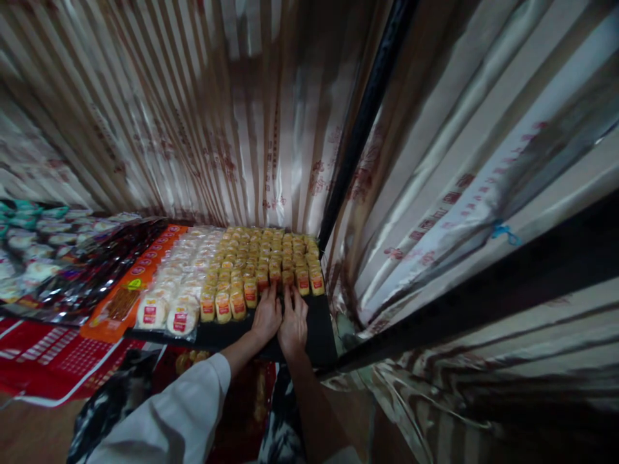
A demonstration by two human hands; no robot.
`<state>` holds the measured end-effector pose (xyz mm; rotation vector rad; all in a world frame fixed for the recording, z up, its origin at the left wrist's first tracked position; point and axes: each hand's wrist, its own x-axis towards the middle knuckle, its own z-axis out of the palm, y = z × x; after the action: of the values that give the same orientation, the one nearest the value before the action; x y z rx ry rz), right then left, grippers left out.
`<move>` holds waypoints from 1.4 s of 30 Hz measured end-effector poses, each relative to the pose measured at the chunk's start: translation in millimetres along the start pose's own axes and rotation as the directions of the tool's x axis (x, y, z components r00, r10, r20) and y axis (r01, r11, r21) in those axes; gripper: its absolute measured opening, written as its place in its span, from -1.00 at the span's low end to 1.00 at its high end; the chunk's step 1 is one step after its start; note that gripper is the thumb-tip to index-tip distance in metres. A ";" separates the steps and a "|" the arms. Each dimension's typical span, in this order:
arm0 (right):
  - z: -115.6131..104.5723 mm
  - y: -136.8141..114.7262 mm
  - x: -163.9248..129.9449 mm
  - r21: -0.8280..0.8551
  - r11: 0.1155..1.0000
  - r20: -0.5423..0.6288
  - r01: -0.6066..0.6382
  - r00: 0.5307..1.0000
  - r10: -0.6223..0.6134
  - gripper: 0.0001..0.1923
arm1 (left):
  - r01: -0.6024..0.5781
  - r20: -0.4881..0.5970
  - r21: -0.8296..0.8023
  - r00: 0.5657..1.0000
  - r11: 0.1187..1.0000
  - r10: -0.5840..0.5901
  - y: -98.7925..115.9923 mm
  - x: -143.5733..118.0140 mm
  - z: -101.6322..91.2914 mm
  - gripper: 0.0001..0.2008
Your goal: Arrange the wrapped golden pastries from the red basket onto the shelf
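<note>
A: Logging hand positions first. Left hand (266, 316) and right hand (293, 322) lie side by side, thumbs nearly touching, palms down on the black tray (316, 335), at the 6 o'clock edge of the packet block.

B: Finger state?

A: Both sets of fingers are stretched forward and flat, not curled around anything. Left fingertips (271, 290) meet the front row of small yellow packets (264, 254); right fingertips (291, 293) touch the same row just to the 3 o'clock side. Nothing is enclosed in either hand.

B: Where do the packets lie from the fingers?

A: Directly at 12 o'clock from both hands. Rows run from 9 to 3 o'clock; columns run away from the person toward the striped curtain (232, 116). The front row steps back toward the right corner, so the bare strip of tray is widest there.

B: Which hand is nearer?

A: About equal. The left sits a touch further into the row, judged from the knuckle line; the difference is slight and the frame is blurred.

B: Neighbours?

A: White round packets (167, 312) at 9 o'clock of the yellow ones, on the same tray. An orange packet (126, 293) beyond them, then dark glossy packets (91, 270). A black post (358, 129) rises at 1 o'clock from the tray corner. The left arm wears a white sleeve (178, 419); the right forearm is bare.
</note>
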<state>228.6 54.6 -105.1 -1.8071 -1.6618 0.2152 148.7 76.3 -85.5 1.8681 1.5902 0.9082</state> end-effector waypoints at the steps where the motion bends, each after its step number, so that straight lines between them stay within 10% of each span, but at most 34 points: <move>1: 1.4 0.3 0.4 -0.009 1.000 0.000 -0.002 1.000 0.002 -0.50 | 0.002 -0.004 -0.004 1.000 1.000 -0.002 -0.7 0.3 0.3 -0.49; 22: -3.0 -3.6 0.8 0.019 1.000 -0.002 -0.002 1.000 0.002 -0.42 | -0.059 0.065 -0.008 0.996 0.998 0.059 -0.4 1.0 -6.1 -0.50; 34: -17.9 -15.8 -5.9 0.108 0.987 -0.076 0.119 0.991 -0.111 -0.49 | -0.152 -0.010 -0.117 0.988 0.981 0.152 -8.6 -82.9 -42.6 -0.62; 38: -25.7 -36.7 -40.9 0.323 0.903 -0.105 0.284 0.959 -0.263 -0.57 | -0.039 0.056 -0.131 0.997 0.991 0.047 -34.4 -134.3 -58.9 -0.68; 42: -10.4 -59.7 -102.6 0.463 0.834 0.136 0.301 0.905 -0.402 -0.66 | 0.373 0.099 -0.115 0.926 0.921 -0.363 -81.8 -166.6 -59.3 -0.73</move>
<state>166.6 -46.8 -95.1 -1.1504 -1.8939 0.5956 36.9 -75.3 -135.2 1.4278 1.7132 0.7436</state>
